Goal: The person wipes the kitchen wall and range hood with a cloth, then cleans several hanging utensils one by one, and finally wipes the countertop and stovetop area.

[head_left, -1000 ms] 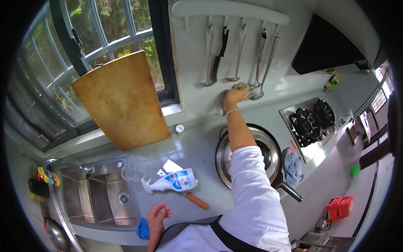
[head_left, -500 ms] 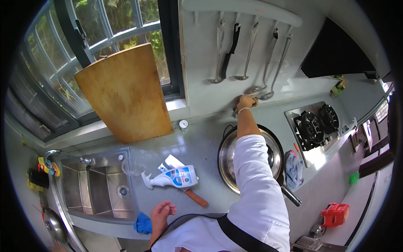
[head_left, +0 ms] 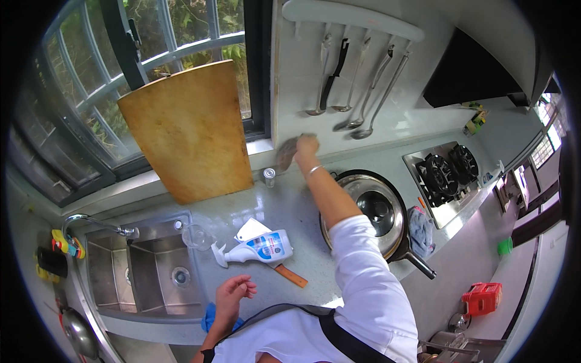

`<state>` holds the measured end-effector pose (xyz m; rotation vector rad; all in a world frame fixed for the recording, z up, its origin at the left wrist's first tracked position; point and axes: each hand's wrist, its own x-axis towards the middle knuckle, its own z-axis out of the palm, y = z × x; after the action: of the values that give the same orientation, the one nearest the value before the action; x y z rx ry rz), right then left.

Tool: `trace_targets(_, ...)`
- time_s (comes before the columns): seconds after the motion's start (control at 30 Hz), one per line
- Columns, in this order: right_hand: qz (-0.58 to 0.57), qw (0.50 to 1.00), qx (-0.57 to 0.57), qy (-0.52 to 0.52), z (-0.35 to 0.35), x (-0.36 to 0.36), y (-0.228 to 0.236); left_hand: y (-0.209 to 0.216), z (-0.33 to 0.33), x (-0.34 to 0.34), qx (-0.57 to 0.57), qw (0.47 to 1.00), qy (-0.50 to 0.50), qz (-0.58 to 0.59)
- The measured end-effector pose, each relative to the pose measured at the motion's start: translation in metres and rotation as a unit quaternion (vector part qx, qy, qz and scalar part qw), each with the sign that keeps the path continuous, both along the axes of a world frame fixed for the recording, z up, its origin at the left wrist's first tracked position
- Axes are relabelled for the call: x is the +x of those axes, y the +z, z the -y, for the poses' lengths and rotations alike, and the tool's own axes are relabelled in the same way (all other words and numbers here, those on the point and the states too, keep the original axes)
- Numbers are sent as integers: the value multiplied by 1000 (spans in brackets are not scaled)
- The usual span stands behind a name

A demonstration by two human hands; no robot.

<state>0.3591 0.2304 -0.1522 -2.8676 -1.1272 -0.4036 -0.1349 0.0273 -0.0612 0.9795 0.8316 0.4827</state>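
Note:
My right hand (head_left: 307, 147) is stretched out to the tiled wall between the window and the hanging ladles. Its fingers are closed, pressing what looks like a grey-brown rag (head_left: 287, 155) to the tiles; blur hides its exact outline. Below the right forearm lies a pan (head_left: 396, 245) with a steel lid (head_left: 366, 181), partly covered by the sleeve. Near the counter's front edge my left hand (head_left: 235, 296) hovers empty, fingers loosely bent and apart. A white spray bottle (head_left: 265, 247) lies beyond it, across a wooden-handled tool (head_left: 290, 276) whose other end is partly hidden.
A wooden cutting board (head_left: 190, 130) leans against the window. Nearby stand a small clear jar (head_left: 269, 176) and a double sink (head_left: 160, 266). Several ladles (head_left: 372, 109) and other utensils hang from a white rack (head_left: 351, 15). Right of the pan are a grey cloth (head_left: 420, 230) and a gas stove (head_left: 445, 181).
My right hand has swept left along the wall, from below the ladles toward the window, taking the rag with it. My left hand has barely moved. The view has shifted slightly.

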Motion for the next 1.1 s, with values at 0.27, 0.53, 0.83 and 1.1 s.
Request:
trace_targets(0.27,-316,607,716,-138,9,-72,126,-2,0,-2,-21,999,4,23)
trace_targets(0.53,-295,749,587,82,4,-138,58,-17,1,11,-1,1000,-11,-18)
trace_targets(0.83,-298,719,626,-48,6,-102,-22,-51,-126,117,316,944,-15,-89)
trace_targets(1.1,-331,613,710,-102,1,-59,-19,-48,-190,224,579,775,-110,-228)
